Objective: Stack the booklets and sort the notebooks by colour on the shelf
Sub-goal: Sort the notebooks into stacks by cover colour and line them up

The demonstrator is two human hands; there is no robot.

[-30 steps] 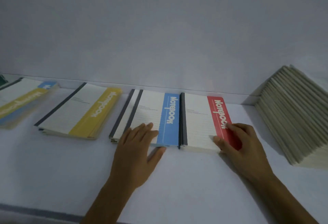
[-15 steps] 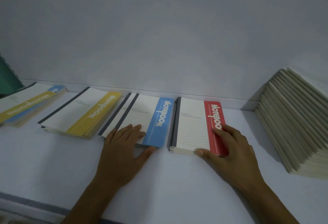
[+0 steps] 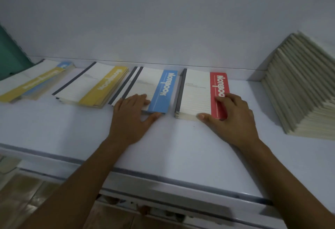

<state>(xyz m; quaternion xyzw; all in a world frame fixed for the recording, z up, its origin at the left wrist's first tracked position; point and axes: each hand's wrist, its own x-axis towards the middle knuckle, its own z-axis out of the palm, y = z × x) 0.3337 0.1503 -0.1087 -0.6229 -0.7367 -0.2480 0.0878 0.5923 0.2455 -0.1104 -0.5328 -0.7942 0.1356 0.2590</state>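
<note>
Lately touching, blue pile and red pile now lie apart — left hand flat on blue, right hand pressing red, neither gripping; colours separated.

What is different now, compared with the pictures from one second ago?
A gap has opened between the blue notebook stack and the red notebook stack, which touched edge to edge one second ago; the blue one seems to have slid left. The left hand still presses on the blue stack, the right hand on the red. The yellow stack and the booklets stayed.
</note>
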